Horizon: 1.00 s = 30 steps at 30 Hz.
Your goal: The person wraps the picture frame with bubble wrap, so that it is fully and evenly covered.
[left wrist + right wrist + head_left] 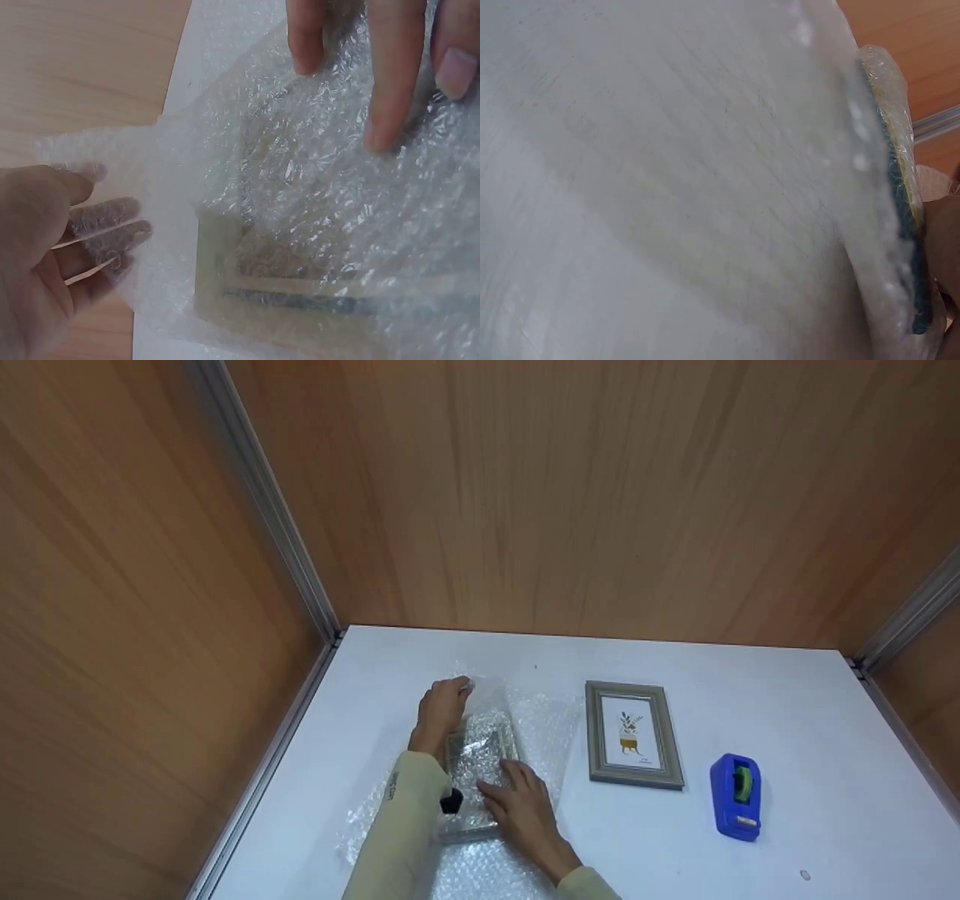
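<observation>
A picture frame (469, 834) lies under a layer of bubble wrap (544, 727), and its border shows through the plastic. At the far edge my left hand (444, 709) pinches a flap of the wrap; in the left wrist view its thumb is in front and its fingers show through the plastic. My right hand (529, 814) rests on the wrapped frame, extended fingertips touching the bubble wrap (337, 195). From the right wrist the wrapped frame's edge (904, 210) appears side-on at the right, beside a blurred sheet of wrap.
Right of the wrap lies a second picture frame (635, 735) with a plant print, face up. A blue tape dispenser (735, 799) with a green roll stands farther right. Wooden panels (562, 495) enclose the white table (810, 735) at the back and sides.
</observation>
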Motion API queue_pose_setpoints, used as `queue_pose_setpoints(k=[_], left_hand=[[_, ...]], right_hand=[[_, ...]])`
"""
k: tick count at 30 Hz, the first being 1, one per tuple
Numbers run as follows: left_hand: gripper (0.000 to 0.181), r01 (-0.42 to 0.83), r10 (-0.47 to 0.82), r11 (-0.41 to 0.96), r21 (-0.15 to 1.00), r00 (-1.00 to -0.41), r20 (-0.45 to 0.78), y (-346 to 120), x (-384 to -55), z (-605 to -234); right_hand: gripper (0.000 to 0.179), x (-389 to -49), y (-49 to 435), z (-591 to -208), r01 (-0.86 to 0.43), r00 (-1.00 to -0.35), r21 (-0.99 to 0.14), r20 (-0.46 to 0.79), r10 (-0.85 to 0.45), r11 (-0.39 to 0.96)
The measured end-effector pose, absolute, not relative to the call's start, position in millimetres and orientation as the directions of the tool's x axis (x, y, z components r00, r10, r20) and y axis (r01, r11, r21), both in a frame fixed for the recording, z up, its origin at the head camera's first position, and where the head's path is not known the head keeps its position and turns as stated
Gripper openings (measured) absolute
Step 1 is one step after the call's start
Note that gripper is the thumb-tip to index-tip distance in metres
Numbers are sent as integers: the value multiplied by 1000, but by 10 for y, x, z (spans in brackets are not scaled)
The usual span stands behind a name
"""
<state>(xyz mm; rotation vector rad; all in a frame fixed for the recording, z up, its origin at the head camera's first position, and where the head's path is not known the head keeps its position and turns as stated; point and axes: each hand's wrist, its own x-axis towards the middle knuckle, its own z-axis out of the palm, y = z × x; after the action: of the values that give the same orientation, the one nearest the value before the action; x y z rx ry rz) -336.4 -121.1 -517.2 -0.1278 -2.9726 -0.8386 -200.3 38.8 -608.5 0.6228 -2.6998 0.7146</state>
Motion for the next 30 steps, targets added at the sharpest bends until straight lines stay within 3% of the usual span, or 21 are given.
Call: queue_pose_setpoints(k=[5, 10, 17, 30], left_hand=[[17, 129, 85, 840, 528, -991, 108, -1242, -3339, -5138], [27, 155, 120, 834, 529, -988, 101, -1268, -3266, -5072], [24, 220, 163, 864, 453, -973, 161, -1257, -3113, -5007], [19, 232, 223, 907, 350, -972, 68, -1172, -2738, -5122]], right_hand=[[25, -2010, 381, -6087, -478, -862, -394, 383, -332, 785], [24, -2022, 377, -6076, -489, -853, -393, 403, -332, 779], [24, -2042, 383, -6084, -491, -848, -375, 412, -333, 786], [24, -2040, 376, -6085, -492, -852, -411, 408, -327, 768]])
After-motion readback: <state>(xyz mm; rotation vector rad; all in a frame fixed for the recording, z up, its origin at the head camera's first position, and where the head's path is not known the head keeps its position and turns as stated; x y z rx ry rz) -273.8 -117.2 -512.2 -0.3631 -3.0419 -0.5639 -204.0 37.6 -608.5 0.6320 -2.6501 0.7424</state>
